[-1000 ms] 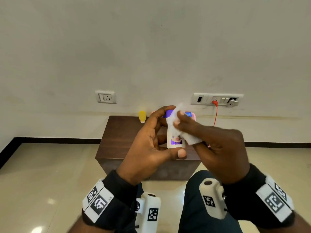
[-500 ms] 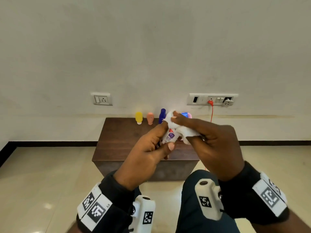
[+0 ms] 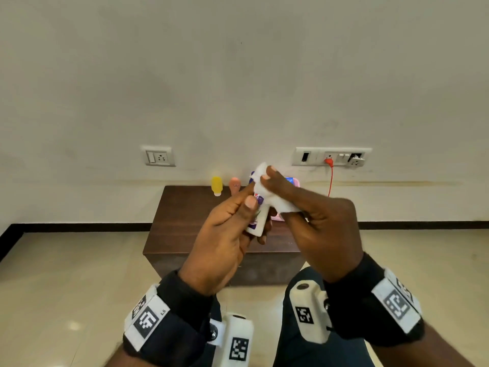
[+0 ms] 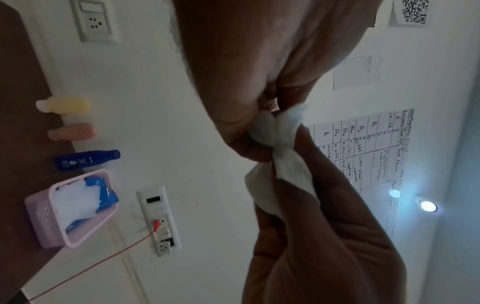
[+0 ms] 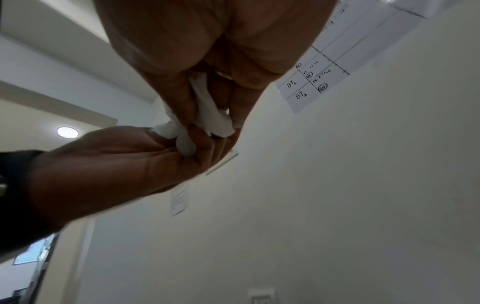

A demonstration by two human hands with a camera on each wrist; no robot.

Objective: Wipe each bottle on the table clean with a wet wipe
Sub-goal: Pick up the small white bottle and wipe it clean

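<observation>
Wiping the small white bottle, held up over the table

Head view: the left hand (image 3: pixel 225 234) is gripping the white bottle (image 3: pixel 258 223) while the right hand (image 3: pixel 312 221) is pinching the wet wipe (image 3: pixel 270 197) around its top; a slick bottle could be slipping free.
Left wrist view: yellow bottle (image 4: pixel 67 105), peach bottle (image 4: pixel 74 131) and blue bottle (image 4: pixel 85 159) are waiting on the dark table (image 4: pixel 15 82) beside a pink basket (image 4: pixel 44 216).
Right wrist view: only plain wall and ceiling are showing.

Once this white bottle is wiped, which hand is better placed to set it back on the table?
Left. The left hand already grips the white bottle; the right hand holds the wipe.
</observation>
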